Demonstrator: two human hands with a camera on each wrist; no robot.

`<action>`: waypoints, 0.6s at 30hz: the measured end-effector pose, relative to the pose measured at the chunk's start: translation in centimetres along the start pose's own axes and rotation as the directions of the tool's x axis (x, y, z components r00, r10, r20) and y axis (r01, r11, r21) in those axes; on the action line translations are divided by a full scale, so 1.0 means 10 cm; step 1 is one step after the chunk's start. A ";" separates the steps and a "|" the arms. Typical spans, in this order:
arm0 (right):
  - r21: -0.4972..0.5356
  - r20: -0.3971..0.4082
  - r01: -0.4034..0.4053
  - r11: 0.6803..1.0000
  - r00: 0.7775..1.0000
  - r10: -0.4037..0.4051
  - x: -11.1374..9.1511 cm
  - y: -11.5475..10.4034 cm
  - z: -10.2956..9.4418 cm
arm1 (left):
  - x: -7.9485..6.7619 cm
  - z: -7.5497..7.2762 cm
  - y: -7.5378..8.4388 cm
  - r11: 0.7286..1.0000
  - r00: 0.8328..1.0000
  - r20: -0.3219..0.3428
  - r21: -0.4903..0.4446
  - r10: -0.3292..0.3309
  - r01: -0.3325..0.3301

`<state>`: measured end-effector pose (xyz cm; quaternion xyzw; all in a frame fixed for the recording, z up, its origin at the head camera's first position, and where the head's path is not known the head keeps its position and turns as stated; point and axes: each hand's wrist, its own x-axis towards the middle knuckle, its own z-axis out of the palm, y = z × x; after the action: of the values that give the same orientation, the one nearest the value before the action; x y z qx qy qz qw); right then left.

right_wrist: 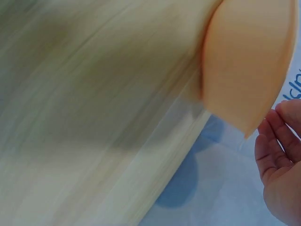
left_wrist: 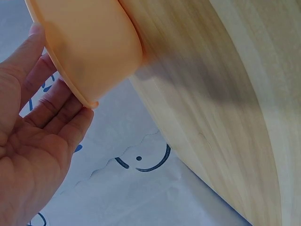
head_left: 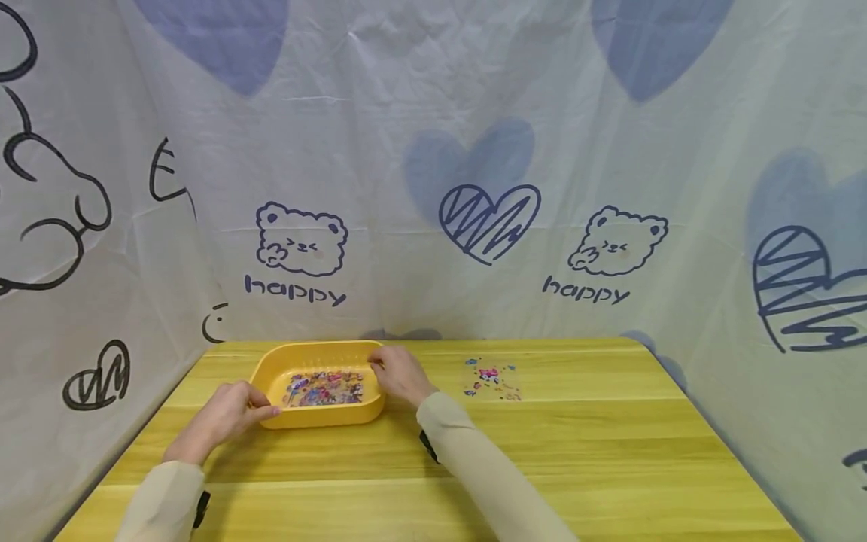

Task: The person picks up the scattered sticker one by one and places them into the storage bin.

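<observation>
A yellow plastic basin (head_left: 318, 416) with rounded corners sits toward the back left of the wooden table. Many small multicoloured pieces (head_left: 325, 388) lie together on its floor. At the left end, my left hand (head_left: 233, 410) grips the rim; in the left wrist view its thumb lies over the edge and the fingers curl beneath the lip. My right hand (head_left: 401, 374) holds the opposite end, fingertips on the rim. The right wrist view shows those bent fingers (right_wrist: 273, 146) right at the edge of the basin (right_wrist: 249, 61).
Right of the basin, a small squarish patch of scattered colourful bits (head_left: 489, 374) lies on the wooden tabletop (head_left: 542, 452). A white cloth (head_left: 393, 286) printed with hearts and bears hangs behind the table and along both sides.
</observation>
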<state>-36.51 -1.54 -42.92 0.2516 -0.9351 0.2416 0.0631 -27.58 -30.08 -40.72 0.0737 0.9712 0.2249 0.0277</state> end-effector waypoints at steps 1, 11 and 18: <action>-0.005 -0.006 0.007 1.000 1.000 -0.007 -0.01 0.03 -0.01 | 0.00 0.00 0.00 1.000 1.000 -0.001 0.001 0.003 -0.003; 0.034 -0.044 0.018 0.999 0.999 -0.017 -0.14 0.39 -0.11 | 0.01 0.00 0.00 1.000 1.000 -0.003 0.010 0.011 -0.011; 0.001 -0.035 0.002 1.000 0.999 -0.002 -0.25 0.69 -0.20 | -0.01 0.01 -0.02 0.999 0.999 -0.013 0.015 0.032 -0.032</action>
<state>-37.81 5.73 -44.63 0.2482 -0.9335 0.2464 0.0796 -27.55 -30.27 -40.89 0.0879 0.9717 0.2186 0.0170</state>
